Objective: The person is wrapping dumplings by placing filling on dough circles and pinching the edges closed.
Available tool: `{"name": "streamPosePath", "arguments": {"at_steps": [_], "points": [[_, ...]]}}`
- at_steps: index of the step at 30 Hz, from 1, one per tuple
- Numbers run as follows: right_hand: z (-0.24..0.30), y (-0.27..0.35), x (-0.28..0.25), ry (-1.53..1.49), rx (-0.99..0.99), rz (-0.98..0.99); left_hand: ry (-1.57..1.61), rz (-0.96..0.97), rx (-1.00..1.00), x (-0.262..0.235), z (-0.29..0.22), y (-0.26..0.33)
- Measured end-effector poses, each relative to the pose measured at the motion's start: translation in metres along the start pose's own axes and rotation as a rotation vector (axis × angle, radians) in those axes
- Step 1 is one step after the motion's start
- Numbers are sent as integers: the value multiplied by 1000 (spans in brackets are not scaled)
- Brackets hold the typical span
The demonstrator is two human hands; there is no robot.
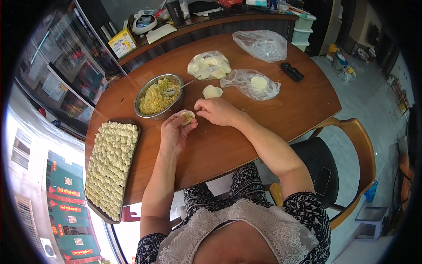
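Beside the bowl (pixel 159 94), both hands' grip cradles the dumpling (pixel 188 117).

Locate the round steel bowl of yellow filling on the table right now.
In the head view, the round steel bowl of yellow filling sits on the brown wooden table, left of centre, just beyond the left hand and beside the dark tray of folded dumplings.

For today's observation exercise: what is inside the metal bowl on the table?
The metal bowl holds a yellow, crumbly filling with green flecks, and a spoon rests in it, handle over the rim. The filling covers the bowl's bottom, so nothing beneath it can be seen.
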State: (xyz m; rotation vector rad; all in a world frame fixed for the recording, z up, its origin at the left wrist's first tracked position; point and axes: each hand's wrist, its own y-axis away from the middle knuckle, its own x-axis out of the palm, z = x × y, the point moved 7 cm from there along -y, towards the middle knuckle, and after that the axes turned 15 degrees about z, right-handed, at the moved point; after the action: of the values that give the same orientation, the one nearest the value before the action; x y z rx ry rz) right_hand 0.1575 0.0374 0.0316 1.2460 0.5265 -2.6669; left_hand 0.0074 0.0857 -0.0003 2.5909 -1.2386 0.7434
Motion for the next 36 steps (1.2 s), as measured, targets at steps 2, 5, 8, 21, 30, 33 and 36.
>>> {"name": "streamPosePath", "arguments": {"at_steps": [2, 5, 8, 21, 30, 33, 36], "points": [[3, 2, -6, 6, -30, -99, 0, -9, 1, -4, 2, -1], [4, 3, -11, 16, 8, -118, -5, -41, -17, -4, 3, -1], [0, 4, -7, 53, 64, -89, -8, -58, -25, -5, 5, 1], [-5, 1, -3, 91, 62, -43, 6, -26, -7, -4, 5, -1], [-4, 1, -6, 64, 34, -76, 4, -25, -15, -7, 7, -1], [-2, 1, -9, 62, 29, -97, 12, -13, -13, -10, 8, -2], [-4, 4, -14, 61, -14, -172, 17, -27, -17, -7, 7, -2]]}}
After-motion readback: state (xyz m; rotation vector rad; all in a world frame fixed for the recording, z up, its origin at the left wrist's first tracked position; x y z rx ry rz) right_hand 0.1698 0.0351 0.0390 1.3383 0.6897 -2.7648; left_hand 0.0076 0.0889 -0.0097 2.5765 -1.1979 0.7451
